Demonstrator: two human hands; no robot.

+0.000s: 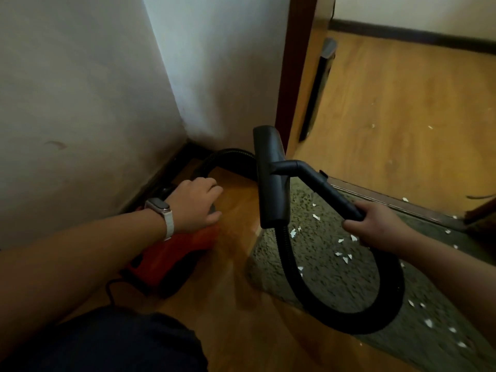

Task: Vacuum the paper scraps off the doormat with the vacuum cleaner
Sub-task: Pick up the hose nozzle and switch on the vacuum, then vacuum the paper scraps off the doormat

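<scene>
Knee (107, 342) in dark cloth fills the lower corner. Fingers of the left hand (197, 204) are curled over the grey top of the red vacuum (171, 253) and seem to hold it. Fingers of the right hand (375, 226) are closed around the black tube (330, 191). The nozzle (268, 173) at its end is up in the air, over the mat (335, 285) edge, not touching it.

The hose (375, 304) makes a big loop over the scraps (343, 256), which lie spread on the mat. If the loop drags, I think it can sweep some scraps off to the floor (233, 251). The mat pile looks long, so it may keep the paper, or the mat may lift to the nozzle. A hard pull on the hose could tip the vacuum, and its cord (110, 288) is near the knee.

The floor is shiny wood. White walls (80, 89) meet in a corner, and a few more scraps lie past the door frame (292, 76).
</scene>
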